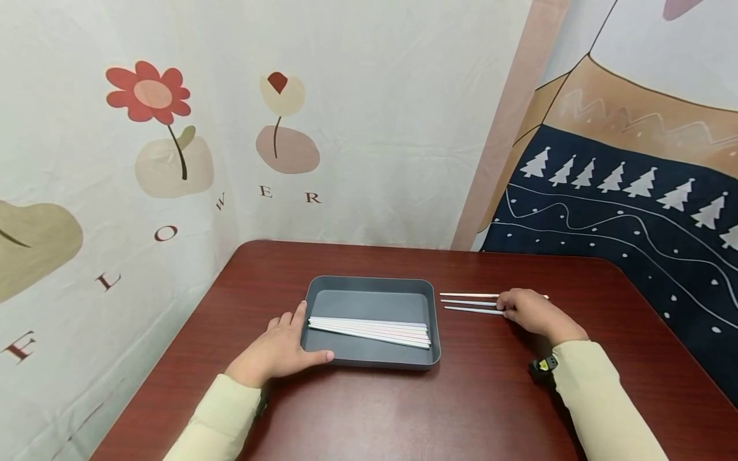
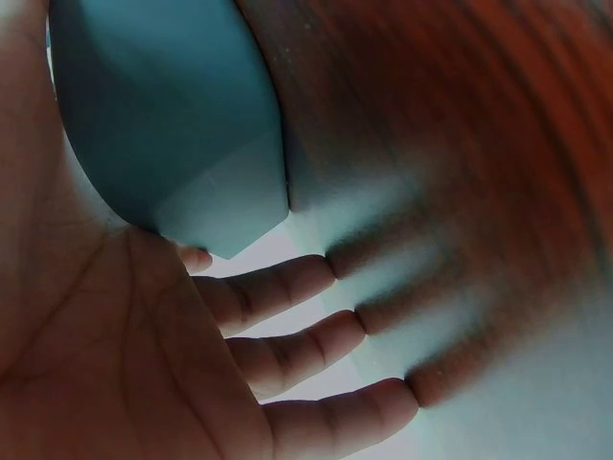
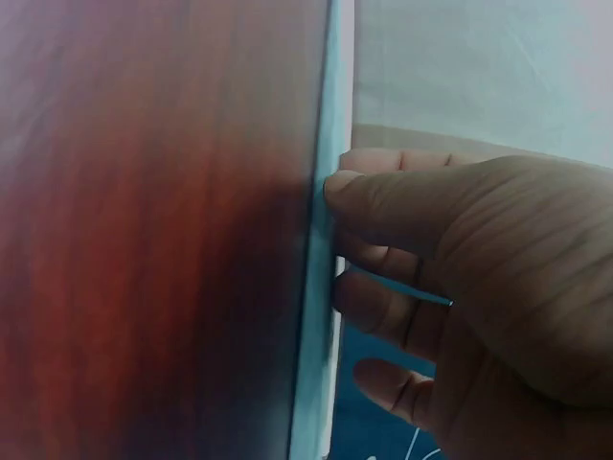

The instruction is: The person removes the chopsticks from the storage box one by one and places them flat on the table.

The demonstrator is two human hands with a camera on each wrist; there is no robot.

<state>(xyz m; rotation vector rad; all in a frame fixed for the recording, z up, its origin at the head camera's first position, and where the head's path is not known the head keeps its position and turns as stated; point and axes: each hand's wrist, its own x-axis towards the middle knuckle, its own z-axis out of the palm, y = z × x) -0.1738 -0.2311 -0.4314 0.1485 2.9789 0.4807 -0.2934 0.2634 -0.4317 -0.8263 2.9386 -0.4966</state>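
My left hand (image 1: pixel 277 352) rests at the left front corner of a grey rectangular tray (image 1: pixel 369 285), fingers spread along its left side and thumb at the front rim. Inside the tray a bundle of white chopsticks (image 1: pixel 369 331) lies crosswise. To the tray's right, three loose chopsticks (image 1: pixel 469 303) lie side by side, left ends near the rim. My right hand (image 1: pixel 533 314) is over their right ends, hiding parts of them. The right wrist view has the thumb and fingertips pinching a pale chopstick (image 3: pixel 316 316) low at the table. In the left wrist view the tray's outer wall (image 2: pixel 172 105) faces the palm.
The dark red wooden table (image 1: pixel 369 410) extends around the tray. Behind it hangs a pale curtain (image 1: pixel 380 128) with printed flowers and letters. A dark blue cloth (image 1: pixel 611 211) with white trees hangs at the right. A black wrist device (image 1: pixel 542 368) is on the right wrist.
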